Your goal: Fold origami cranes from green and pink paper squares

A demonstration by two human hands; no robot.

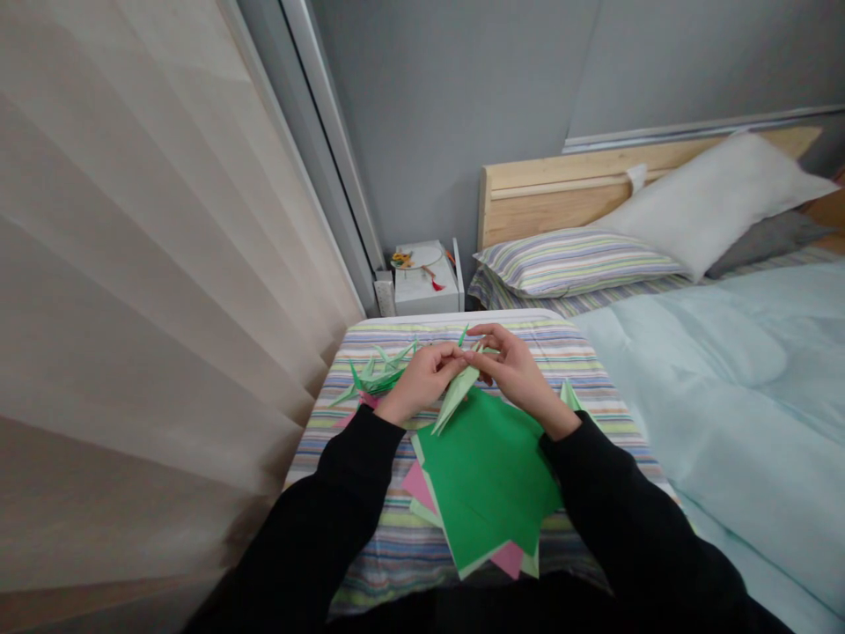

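Observation:
My left hand (426,379) and my right hand (515,370) meet above a striped sheet, both pinching a partly folded light green paper piece (457,396) whose long point hangs down toward me. Under my wrists lies a stack of square paper sheets (485,480), dark green on top with pink and pale green edges showing. A pile of folded green paper figures (376,374) lies just left of my left hand. Black sleeves cover both my arms.
The striped sheet (402,528) covers the surface in front of me. A pale blue duvet (739,396) spreads to the right, with pillows (660,229) by a wooden headboard. A white box (426,280) stands at the far end. A curtain (132,308) hangs on the left.

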